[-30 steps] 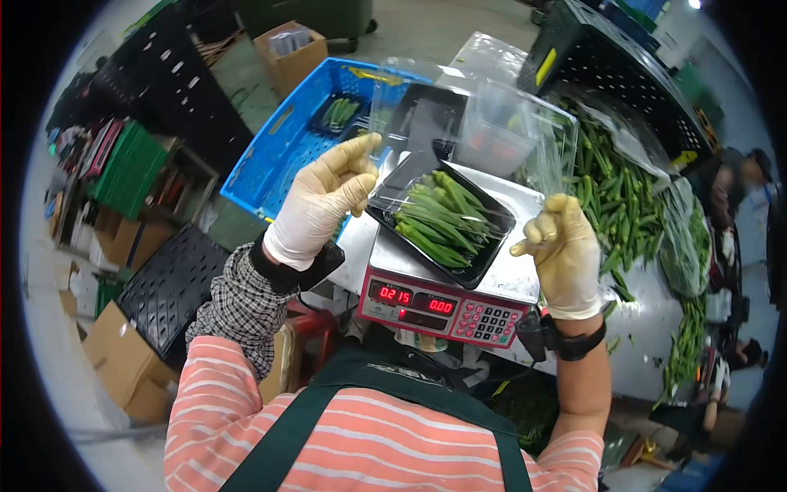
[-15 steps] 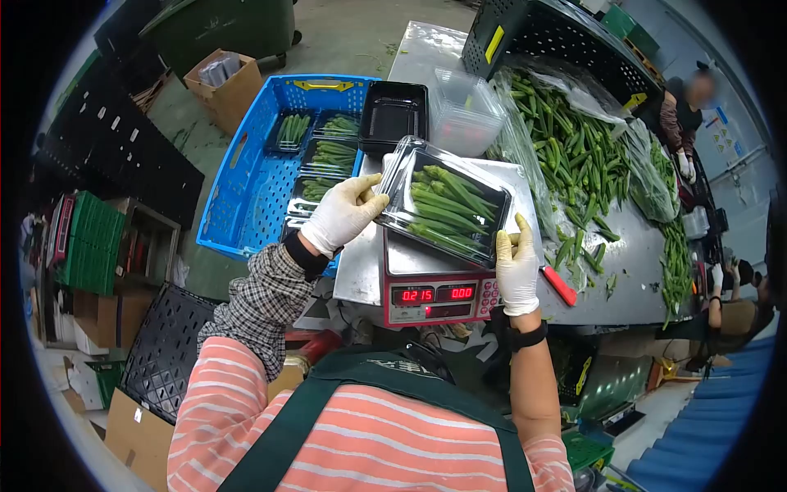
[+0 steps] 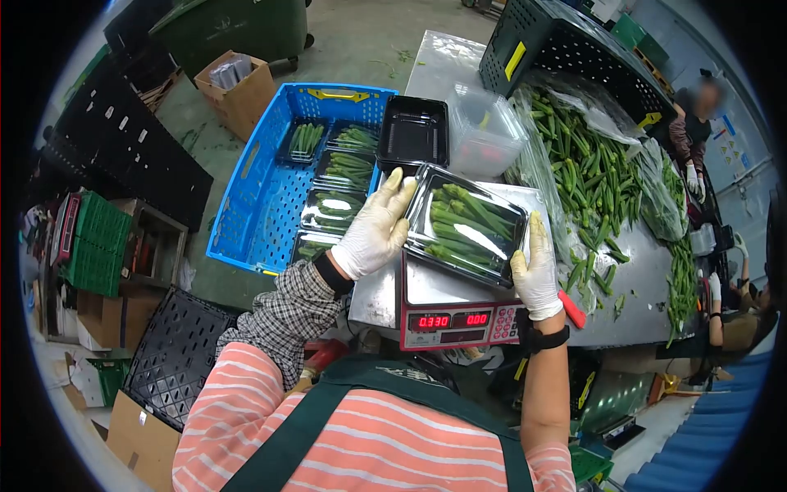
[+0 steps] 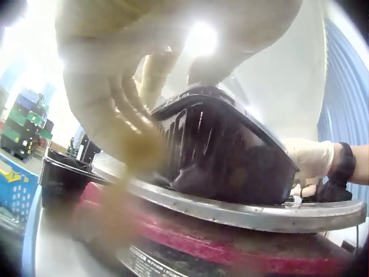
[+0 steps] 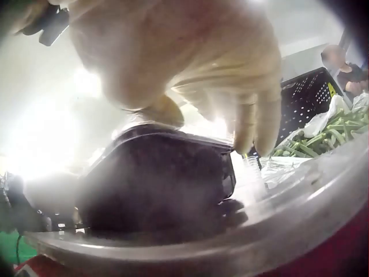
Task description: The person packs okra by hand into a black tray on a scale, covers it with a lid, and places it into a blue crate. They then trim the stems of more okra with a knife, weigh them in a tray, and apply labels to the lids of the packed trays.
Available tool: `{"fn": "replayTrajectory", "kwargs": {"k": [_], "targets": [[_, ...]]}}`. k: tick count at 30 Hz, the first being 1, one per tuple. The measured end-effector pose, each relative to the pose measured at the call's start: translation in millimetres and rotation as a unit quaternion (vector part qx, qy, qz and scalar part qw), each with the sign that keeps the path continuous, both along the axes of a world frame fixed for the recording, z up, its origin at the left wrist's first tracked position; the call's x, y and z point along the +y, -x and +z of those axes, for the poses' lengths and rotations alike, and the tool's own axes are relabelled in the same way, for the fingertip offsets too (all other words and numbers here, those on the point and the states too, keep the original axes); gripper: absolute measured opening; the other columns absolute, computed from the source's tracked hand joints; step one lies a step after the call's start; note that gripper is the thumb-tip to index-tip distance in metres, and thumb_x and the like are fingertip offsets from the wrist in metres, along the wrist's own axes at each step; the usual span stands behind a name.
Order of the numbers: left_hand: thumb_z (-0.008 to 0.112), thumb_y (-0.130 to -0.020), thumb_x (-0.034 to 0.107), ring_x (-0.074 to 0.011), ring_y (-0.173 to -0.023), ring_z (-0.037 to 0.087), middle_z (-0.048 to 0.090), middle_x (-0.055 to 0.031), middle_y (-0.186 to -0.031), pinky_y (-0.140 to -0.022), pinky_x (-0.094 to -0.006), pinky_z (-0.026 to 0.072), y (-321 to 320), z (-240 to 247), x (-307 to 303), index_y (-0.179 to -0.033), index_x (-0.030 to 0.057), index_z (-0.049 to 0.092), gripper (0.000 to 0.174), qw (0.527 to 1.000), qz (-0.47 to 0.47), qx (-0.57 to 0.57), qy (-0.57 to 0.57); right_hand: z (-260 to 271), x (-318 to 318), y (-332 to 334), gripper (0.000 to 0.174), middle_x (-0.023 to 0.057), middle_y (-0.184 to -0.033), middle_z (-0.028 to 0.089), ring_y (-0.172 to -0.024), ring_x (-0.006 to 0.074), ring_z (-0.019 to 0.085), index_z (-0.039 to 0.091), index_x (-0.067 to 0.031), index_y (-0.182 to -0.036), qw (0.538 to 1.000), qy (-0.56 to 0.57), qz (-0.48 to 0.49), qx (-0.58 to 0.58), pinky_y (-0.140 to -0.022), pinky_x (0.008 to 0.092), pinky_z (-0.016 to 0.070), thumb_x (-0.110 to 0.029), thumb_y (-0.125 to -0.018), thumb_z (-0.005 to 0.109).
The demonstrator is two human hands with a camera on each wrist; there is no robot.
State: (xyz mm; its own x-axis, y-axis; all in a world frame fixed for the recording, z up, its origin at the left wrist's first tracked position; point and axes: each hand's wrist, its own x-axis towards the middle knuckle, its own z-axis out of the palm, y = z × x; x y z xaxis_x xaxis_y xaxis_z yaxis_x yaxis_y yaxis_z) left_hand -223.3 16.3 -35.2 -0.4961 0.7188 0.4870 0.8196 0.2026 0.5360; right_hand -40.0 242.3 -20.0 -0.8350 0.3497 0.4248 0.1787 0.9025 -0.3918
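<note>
Lidded okra tray on scale, flanked both sides.
The left hand and right hand press opposite rims, fingers straight and held together.

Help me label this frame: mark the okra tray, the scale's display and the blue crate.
okra tray (image 3: pixel 469 223): head view, middle of its clear lid.
scale's display (image 3: pixel 434 321): head view, left red digits.
blue crate (image 3: pixel 250 189): head view, bare left wall.
</note>
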Motion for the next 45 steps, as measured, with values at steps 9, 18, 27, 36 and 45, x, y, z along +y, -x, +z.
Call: {"fn": "replayTrajectory", "kwargs": {"k": [9, 18, 27, 36, 45], "targets": [[0.046, -0.085, 0.010, -0.0254, -0.121, 0.041, 0.046, -0.0200, -0.126, -0.101, -0.0350, 0.0306, 22.5, 8.1, 2.4, -0.125, -0.0022, 0.042, 0.043, 0.981, -0.103, -0.162, 0.012, -5.0, 32.2, 8.3, 0.070, 0.0221, -0.135, 0.035, -0.129, 0.0309, 0.029, 0.031, 0.0044, -0.132, 0.982, 0.166, 0.072, -0.058, -0.108, 0.0338, 0.0192, 0.000, -0.064, 0.046], [0.054, -0.088, 0.023, -0.0084, -0.050, 0.048, 0.048, 0.0024, -0.061, -0.045, -0.0237, 0.0386, 83.5, 1.9, 65.2, -0.075, 0.0074, 0.056, 0.020, 0.764, -0.062, -0.642, 0.011, -5.7, 27.4, 8.9, 0.066, 0.0214, -0.132, 0.038, -0.126, 0.0308, 0.033, 0.036, 0.0052, -0.129, 0.985, 0.162, 0.046, -0.026, -0.106, 0.0340, 0.0225, -0.004, -0.066, 0.053], [0.053, -0.087, 0.024, -0.0179, -0.050, 0.048, 0.050, -0.0062, -0.062, -0.045, -0.0303, 0.0411, 82.0, -12.8, 63.5, -0.075, 0.0028, 0.055, 0.024, 0.699, -0.087, -0.709, 0.015, -5.9, 15.7, 5.5, 0.065, 0.0185, -0.141, 0.027, -0.130, 0.0244, 0.028, 0.024, 0.0029, -0.136, 0.945, 0.324, 0.042, 0.016, -0.107, 0.0321, 0.0192, 0.000, -0.075, 0.046], [0.067, -0.080, 0.023, -0.0127, -0.092, 0.054, 0.055, -0.0101, -0.105, -0.077, -0.0266, 0.0459, -0.8, -7.1, -3.8, -0.120, -0.0024, 0.041, 0.053, 0.813, -0.034, -0.560, -0.152, -15.2, -34.3, -7.3, 0.049, 0.0114, -0.113, 0.052, -0.098, 0.0147, 0.049, 0.041, 0.0063, -0.124, 0.953, 0.296, -0.070, 0.014, -0.088, 0.0268, 0.0375, -0.033, -0.095, 0.041], [0.058, -0.085, 0.027, -0.0257, -0.101, 0.057, 0.055, -0.0121, -0.116, -0.086, -0.0410, 0.0479, 36.9, 1.9, -109.5, -0.123, 0.0041, 0.042, 0.047, 0.527, -0.054, -0.695, -0.486, 42.6, -110.9, 138.8, 0.057, 0.0047, -0.097, 0.053, -0.073, 0.0074, 0.049, 0.046, -0.0031, -0.119, 0.861, 0.474, 0.159, 0.089, -0.063, 0.0211, 0.0421, -0.051, -0.093, 0.030]]}}
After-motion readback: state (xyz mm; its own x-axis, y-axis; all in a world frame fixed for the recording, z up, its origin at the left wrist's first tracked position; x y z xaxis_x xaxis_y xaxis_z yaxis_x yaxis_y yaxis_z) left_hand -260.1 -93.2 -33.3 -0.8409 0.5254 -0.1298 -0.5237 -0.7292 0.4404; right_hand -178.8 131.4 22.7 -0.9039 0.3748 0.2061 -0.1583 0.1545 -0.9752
